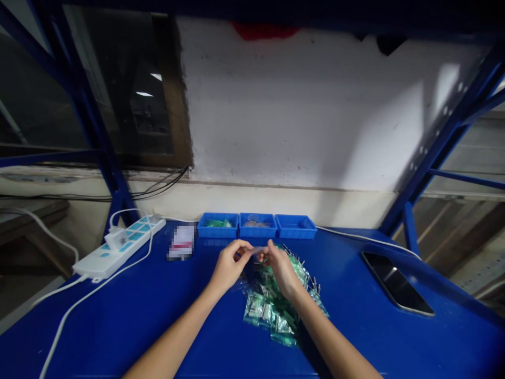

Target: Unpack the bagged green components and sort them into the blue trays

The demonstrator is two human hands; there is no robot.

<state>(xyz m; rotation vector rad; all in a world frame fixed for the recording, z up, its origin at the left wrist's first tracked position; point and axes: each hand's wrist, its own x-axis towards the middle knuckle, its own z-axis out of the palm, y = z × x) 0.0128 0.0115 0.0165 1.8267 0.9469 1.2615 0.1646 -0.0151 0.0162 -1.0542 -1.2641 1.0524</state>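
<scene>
Pinching a small plastic bag [258, 249] with left hand [232, 263] and right hand [281, 267] above the hardware-packet pile [263, 309], seemingly mid-step, leaving finished and remaining counts unclear.

No readable text, pixelated card [182, 242] with a reddish band [182, 246], any print on it illegible

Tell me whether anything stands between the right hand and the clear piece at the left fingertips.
Nothing visible does. The left hand pinches the clear piece at one end; the right hand has its fingers at the other. The green bags lie below, not between them.
</scene>
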